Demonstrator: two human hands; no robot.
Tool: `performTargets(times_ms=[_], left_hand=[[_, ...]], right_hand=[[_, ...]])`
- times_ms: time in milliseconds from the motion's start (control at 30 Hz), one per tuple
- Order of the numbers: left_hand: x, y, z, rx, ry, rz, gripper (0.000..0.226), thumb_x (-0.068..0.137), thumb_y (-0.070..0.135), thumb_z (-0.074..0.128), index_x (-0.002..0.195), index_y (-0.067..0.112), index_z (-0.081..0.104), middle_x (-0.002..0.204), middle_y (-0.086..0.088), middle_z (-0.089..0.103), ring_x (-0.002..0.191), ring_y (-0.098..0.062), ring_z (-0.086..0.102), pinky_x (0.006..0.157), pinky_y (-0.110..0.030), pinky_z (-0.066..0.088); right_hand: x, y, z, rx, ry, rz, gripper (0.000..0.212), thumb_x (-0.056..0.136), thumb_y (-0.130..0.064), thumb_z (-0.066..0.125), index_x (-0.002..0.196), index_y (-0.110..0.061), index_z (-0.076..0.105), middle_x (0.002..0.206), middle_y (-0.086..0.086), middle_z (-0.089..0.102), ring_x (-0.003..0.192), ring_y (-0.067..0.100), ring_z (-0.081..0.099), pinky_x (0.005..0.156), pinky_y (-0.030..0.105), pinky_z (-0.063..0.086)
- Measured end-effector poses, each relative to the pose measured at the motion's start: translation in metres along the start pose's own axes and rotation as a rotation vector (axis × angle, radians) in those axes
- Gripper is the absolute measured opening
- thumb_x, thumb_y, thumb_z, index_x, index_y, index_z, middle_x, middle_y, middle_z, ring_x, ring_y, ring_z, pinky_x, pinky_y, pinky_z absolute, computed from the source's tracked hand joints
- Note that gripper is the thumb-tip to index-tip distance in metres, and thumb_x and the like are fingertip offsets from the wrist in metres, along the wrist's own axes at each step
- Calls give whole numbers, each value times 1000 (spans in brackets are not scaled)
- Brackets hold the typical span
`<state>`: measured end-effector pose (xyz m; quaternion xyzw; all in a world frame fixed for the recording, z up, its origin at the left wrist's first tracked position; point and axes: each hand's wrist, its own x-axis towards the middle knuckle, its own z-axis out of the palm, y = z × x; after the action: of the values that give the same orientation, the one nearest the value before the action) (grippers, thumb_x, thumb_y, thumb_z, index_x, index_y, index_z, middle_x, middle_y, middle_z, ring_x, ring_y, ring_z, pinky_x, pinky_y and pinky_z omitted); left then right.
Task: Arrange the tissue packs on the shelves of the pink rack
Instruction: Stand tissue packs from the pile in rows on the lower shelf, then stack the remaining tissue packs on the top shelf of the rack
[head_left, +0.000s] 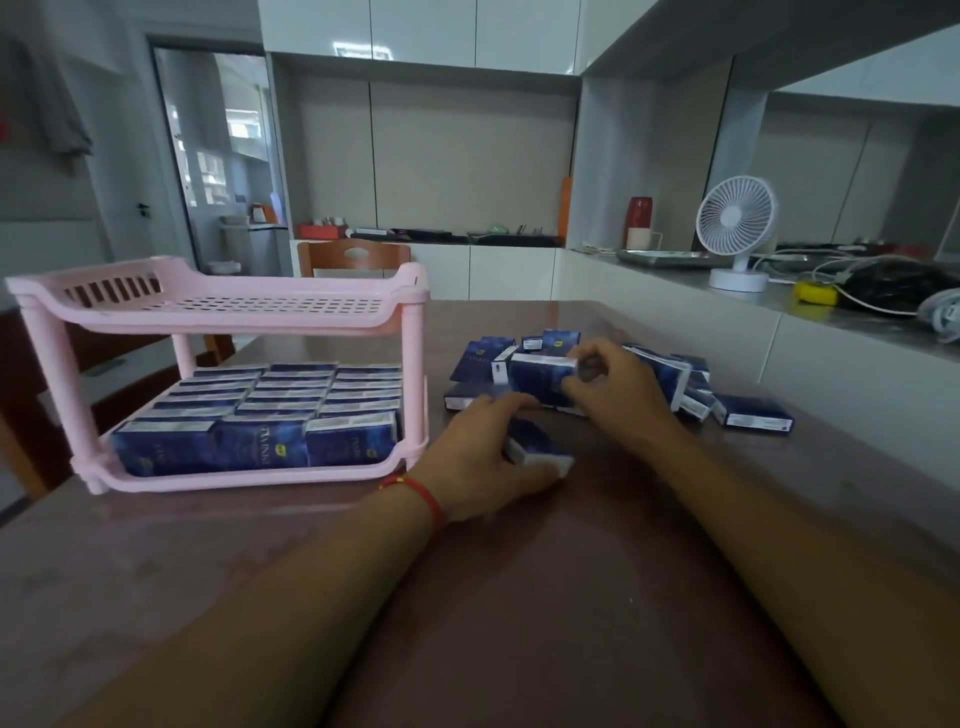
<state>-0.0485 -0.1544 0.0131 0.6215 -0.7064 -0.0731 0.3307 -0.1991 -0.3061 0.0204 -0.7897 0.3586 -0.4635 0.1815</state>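
Pink rack (228, 306) stands at the table's (519, 597) left side. Lower shelf (249, 475) is packed with blue tissue packs in three rows; top shelf (234, 304) holds none.

Loose pile of packs (670, 379) lies toward the table's far right, some flat, some tilted.

Left hand (488, 457) curls over one pack (540, 449) lying on the table just in front of the pile, gripping it.

Right hand (613, 384) pinches a second pack (543, 379) at its right end, raised off the pile.

Handling, by judgement: packs look light and soft-bodied, with slick wrap. A grip across the short sides should hold without crushing. Likely destined for the top shelf.
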Motion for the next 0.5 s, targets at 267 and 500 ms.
performTargets(times_ms=[267, 500], left_hand=[[2, 9, 1, -441, 304, -259, 58, 93, 63, 49, 67, 11, 50, 44, 4, 45, 42, -22, 51, 42, -24, 35], [-1, 18, 5, -676, 116, -320, 25, 89, 7, 60, 113, 5, 54, 70, -18, 59, 45, -25, 52, 34, -23, 38]], right_hand=[[4, -18, -50, 871, -199, 316, 27, 95, -16, 48, 107, -11, 72, 102, 9, 72, 95, 26, 64, 73, 33, 55], [-3, -23, -48, 552, -562, 110, 30, 85, -28, 72, 114, -22, 74, 118, 9, 72, 110, 30, 68, 97, 54, 53]])
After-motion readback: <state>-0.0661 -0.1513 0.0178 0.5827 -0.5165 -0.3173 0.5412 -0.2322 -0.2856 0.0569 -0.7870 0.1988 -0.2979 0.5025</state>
